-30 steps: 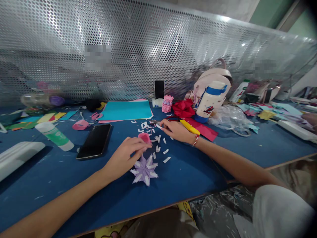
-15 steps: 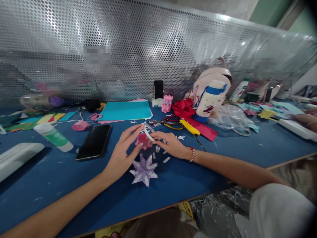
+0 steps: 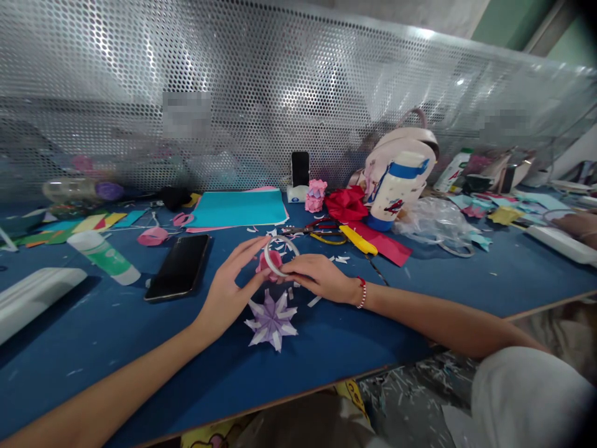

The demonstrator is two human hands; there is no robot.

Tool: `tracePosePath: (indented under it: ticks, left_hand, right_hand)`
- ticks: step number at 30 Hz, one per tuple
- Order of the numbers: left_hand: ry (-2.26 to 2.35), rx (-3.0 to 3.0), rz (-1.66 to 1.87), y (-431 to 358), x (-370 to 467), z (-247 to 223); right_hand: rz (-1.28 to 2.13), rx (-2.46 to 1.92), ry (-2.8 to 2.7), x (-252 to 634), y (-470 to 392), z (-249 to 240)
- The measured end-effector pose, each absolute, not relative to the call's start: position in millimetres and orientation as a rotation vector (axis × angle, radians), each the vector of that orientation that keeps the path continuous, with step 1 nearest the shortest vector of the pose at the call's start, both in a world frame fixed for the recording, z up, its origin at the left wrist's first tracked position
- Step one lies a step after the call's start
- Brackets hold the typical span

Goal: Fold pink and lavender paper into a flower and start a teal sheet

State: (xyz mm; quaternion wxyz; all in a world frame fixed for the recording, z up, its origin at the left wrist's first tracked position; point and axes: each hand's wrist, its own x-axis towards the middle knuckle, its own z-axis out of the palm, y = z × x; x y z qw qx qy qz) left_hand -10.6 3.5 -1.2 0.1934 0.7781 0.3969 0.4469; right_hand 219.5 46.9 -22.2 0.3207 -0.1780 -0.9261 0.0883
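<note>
Between my two hands is a thin white tape roll, tilted so its round opening faces me. My left hand grips its left side, fingertips at the top and thumb low. My right hand, with a red-and-white bracelet at the wrist, pinches its lower right edge. Behind the ring, partly hidden, a pink folded-paper piece rests on the table. Just below my hands lies a purple paper star with white strips on its points. Small white scraps are scattered around.
Scissors, a yellow cutter and red paper lie beyond my right hand. A bottle stands before a backpack. Left are a black phone, a glue tube and blue paper sheets.
The tape roll has turned from nearly edge-on to showing its round opening. My right hand has shifted slightly, and my left hand has stayed almost in place.
</note>
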Motion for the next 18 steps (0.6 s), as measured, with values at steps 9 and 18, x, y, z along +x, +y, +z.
tracePosePath:
  ticks: [9, 18]
  left_hand:
    - [1.058, 2.153, 1.370, 4.5, -11.4, -0.9]
    - [1.027, 2.203, 1.066, -1.9, -5.9, 0.6]
  right_hand:
    - [0.206, -0.363, -2.455, 217.2, 41.2, -18.1]
    - [-0.051, -0.390, -2.571, 216.7, 39.2, -15.1]
